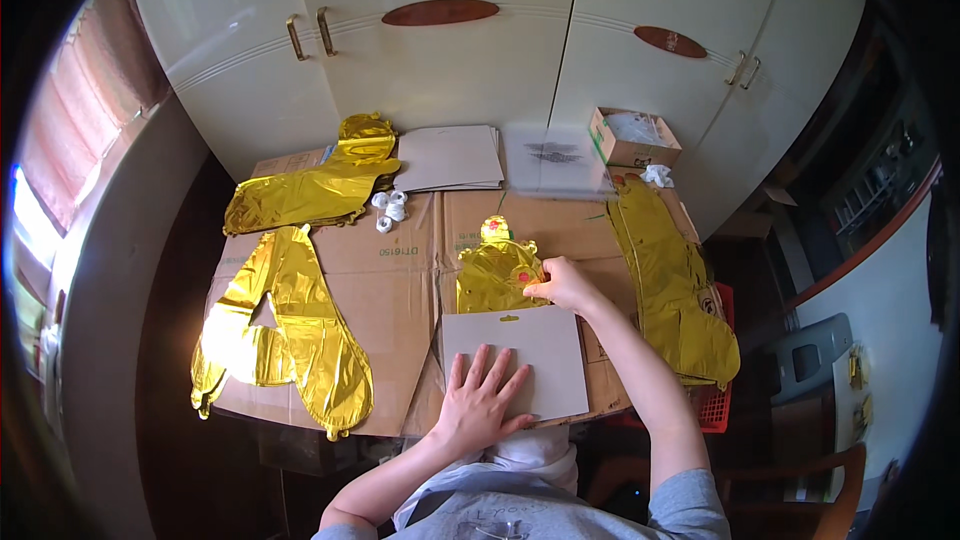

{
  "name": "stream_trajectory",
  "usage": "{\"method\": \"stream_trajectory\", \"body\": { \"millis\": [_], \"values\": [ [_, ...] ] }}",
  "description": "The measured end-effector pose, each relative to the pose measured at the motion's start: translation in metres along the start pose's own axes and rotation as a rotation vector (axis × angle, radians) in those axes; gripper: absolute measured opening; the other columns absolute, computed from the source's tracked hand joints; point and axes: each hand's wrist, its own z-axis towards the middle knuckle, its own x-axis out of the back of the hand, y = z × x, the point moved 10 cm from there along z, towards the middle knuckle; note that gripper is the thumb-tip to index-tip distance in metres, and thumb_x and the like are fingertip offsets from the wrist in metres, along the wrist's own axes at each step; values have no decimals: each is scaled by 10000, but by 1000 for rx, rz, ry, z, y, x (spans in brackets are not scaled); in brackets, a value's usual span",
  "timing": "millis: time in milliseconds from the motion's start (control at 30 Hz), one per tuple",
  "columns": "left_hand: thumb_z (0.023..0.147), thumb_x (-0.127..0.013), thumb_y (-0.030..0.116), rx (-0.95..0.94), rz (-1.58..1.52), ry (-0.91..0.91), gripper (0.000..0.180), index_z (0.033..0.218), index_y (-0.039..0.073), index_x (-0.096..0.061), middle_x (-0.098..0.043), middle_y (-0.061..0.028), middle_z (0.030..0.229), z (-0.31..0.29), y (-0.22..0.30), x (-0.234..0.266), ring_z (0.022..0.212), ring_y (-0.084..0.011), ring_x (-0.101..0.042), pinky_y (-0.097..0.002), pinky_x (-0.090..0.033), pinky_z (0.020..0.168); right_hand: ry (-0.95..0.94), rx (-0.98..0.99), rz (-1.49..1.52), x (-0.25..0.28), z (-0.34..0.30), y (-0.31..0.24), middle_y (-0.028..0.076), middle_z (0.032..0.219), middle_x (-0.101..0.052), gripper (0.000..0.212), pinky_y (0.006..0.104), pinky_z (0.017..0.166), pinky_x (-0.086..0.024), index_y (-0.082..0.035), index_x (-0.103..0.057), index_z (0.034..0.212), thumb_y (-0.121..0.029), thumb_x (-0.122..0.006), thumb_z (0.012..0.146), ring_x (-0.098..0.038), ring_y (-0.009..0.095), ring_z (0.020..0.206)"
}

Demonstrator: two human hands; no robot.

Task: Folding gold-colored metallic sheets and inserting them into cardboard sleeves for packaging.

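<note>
A grey card [550, 365] with a hanging slot at its top edge lies at the near middle of the cardboard-covered table [395, 310]. My left hand [480, 405] rests flat on this card with its fingers spread. Just beyond the card is a folded gold foil balloon [482, 275], flat, with small red spots on it. The card hides its near edge. My right hand [565, 285] pinches the balloon's right side, beside one red spot. Its fingertips partly cover what they grip.
More flat gold foil balloons lie at the near left [310, 315], far left [310, 192] and right [655, 275]. Along the back are a stack of grey cards [450, 157], clear plastic bags [555, 165] and a small box [640, 153]. White ribbon rolls [385, 224] sit left of centre.
</note>
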Motion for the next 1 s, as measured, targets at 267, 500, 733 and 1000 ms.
{"method": "stream_trajectory", "body": {
  "millis": [267, 500, 733, 1000],
  "values": [
    [836, -579, 629, -1, -23, 10, 748, 1432, 190, -472, -408, -192, 1476, 1, 1, 4, 1379, -446, -337, -661, -250, 1083, 3, 69, 146, -1, -9, -7, 89, 776, -703, 252, 332, 657, -492, 9, -694, 890, -202, -775, 781, -625, 138, 685],
    [784, -606, 668, -16, -21, -11, 813, 1433, 197, -469, -394, -201, 1479, 2, 1, 3, 1378, -459, -326, -669, -232, 1085, -21, 232, 218, -1, -27, -13, 52, 823, -713, 188, 299, 696, -496, -20, -687, 960, -156, -737, 840, -622, 97, 745],
    [771, -613, 673, -28, -18, -6, 813, 1419, 198, -482, -398, -202, 1474, 4, 0, 1, 1372, -461, -330, -674, -234, 1079, -59, 541, 127, 3, -59, -48, 51, 940, -727, 152, 337, 759, -518, -71, -632, 976, -82, -694, 838, -678, 192, 846],
    [761, -621, 678, -26, -11, -41, 818, 1416, 206, -491, -407, -208, 1463, 6, 0, -2, 1368, -465, -331, -675, -236, 1077, 18, 690, -105, 7, -77, -61, 51, 995, -719, 140, 390, 801, -526, -113, -627, 929, -114, -702, 811, -672, 291, 913]
  ]
}}
